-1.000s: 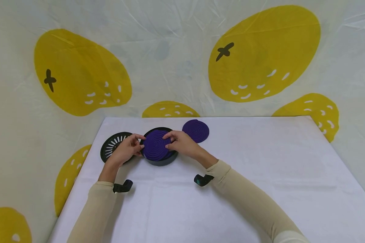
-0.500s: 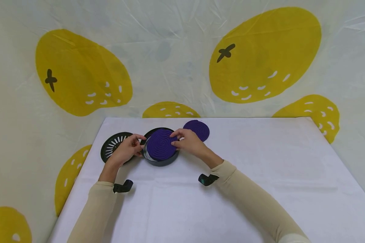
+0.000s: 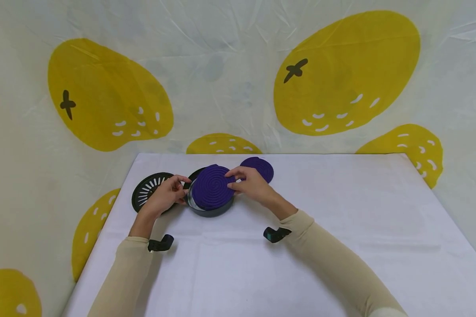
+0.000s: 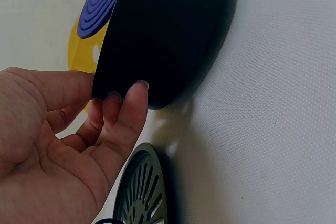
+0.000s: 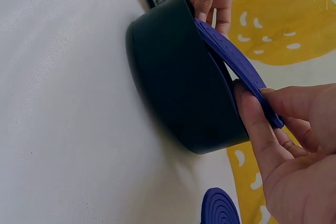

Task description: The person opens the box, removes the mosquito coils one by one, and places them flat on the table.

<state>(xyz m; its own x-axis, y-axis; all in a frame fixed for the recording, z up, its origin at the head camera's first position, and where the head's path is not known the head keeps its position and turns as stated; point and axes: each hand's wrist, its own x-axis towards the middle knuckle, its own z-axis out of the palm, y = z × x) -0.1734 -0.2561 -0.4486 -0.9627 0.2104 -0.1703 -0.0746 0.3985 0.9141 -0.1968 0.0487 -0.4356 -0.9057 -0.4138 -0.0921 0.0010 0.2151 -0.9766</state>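
A purple spiral mosquito coil (image 3: 214, 187) is tilted over a round dark tin (image 3: 210, 212), its right edge raised. My right hand (image 3: 253, 185) pinches that edge between thumb and fingers; in the right wrist view, the coil (image 5: 236, 59) slants across the tin's mouth. My left hand (image 3: 164, 196) grips the tin's left side. Seen from the left wrist, the thumb is at the rim of the tin (image 4: 163, 30) and the fingers lie against its outer wall. Part of the tin's pale inside shows left of the coil; the rest is hidden.
A dark slotted lid (image 3: 136, 196) lies left of the tin, partly behind the left hand. Another purple coil (image 3: 263, 167) lies at the back edge of the white table (image 3: 341, 198), just beyond the right hand. A fruit-patterned cloth (image 3: 222, 88) hangs behind.
The right hand has moved right and slightly up, shifting and tilting the coil and uncovering the tin's left inside. The left hand has stayed on the tin.
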